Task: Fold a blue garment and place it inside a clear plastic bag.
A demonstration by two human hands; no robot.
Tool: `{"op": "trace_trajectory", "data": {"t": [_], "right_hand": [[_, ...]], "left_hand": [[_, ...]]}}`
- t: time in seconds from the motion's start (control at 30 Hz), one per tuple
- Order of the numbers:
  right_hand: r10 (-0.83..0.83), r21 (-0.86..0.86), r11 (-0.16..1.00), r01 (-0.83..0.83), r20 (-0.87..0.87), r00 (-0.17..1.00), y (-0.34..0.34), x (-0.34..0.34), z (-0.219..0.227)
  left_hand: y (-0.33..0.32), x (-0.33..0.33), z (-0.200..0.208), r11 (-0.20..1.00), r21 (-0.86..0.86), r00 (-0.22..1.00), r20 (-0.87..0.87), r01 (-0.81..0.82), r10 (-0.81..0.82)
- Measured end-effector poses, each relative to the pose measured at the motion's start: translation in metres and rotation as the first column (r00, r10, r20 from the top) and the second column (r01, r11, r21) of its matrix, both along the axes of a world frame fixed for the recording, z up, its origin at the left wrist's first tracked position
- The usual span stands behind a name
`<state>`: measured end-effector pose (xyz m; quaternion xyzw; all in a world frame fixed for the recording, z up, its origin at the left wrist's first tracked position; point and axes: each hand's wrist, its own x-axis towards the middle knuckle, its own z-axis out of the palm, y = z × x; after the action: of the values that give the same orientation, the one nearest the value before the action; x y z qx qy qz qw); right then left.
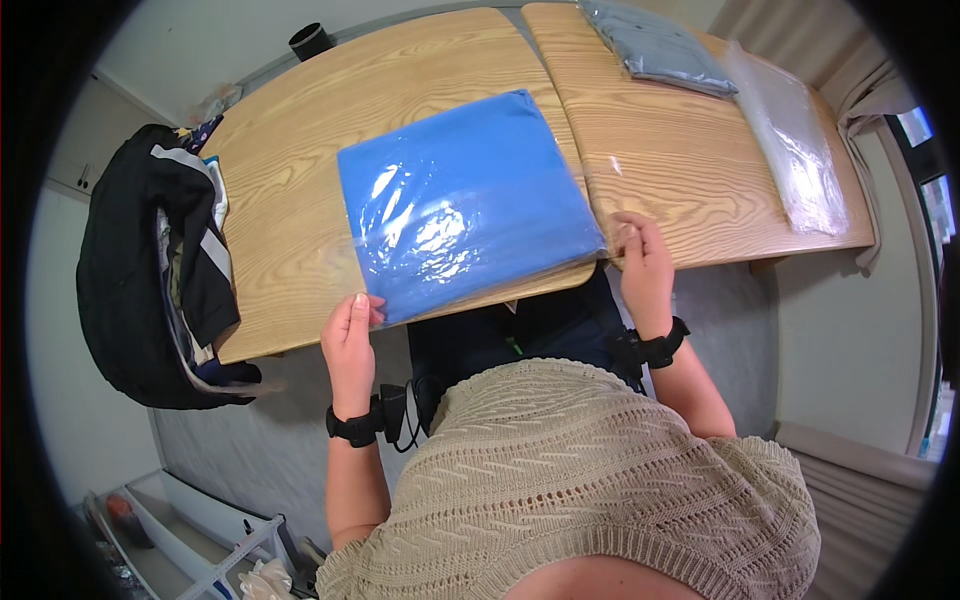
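On light wooden tabletop (300, 240), head view: folded bright blue cloth inside clear glossy plastic bag (465, 200) lies flat, near edge overhanging toward person. Left hand (349, 345) pinches bag's near-left corner, grip closed on it; right hand (645, 262) grips near-right corner. Judged: cloth already fully bagged; sealing or smoothing of open end likely left. Folded grey cloth (660, 48) and empty clear bag (795, 140) wait far right. Black jacket (150, 270) heaped left.

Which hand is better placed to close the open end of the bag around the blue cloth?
Right, probably. The right hand already pinches the loose clear edge past the blue cloth, near the bag opening. The left hand only steadies the near corner.
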<state>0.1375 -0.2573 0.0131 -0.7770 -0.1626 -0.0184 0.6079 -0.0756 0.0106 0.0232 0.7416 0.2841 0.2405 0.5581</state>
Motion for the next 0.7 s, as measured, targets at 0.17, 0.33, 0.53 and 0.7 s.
{"op": "trace_trajectory", "data": {"t": [0.17,0.33,0.53,0.7], "right_hand": [[-0.111,0.078,0.991,0.109,0.021,0.994,-0.016,-0.002,-0.011],[0.051,-0.283,0.956,0.072,0.403,0.914,-0.015,-0.011,-0.004],[0.131,-0.290,0.956,-0.040,0.302,0.944,-0.017,-0.002,0.004],[0.187,-0.241,0.963,-0.123,0.261,0.947,-0.019,0.004,0.002]], "left_hand": [[0.003,0.002,0.000,0.998,-0.061,1.000,-0.012,-0.012,0.011],[0.005,0.003,-0.001,0.998,-0.059,1.000,-0.005,-0.012,0.011],[0.007,0.003,0.001,0.996,-0.082,1.000,-0.009,-0.021,0.020],[0.010,0.001,-0.001,0.995,-0.098,1.000,0.012,-0.005,0.007]]}}
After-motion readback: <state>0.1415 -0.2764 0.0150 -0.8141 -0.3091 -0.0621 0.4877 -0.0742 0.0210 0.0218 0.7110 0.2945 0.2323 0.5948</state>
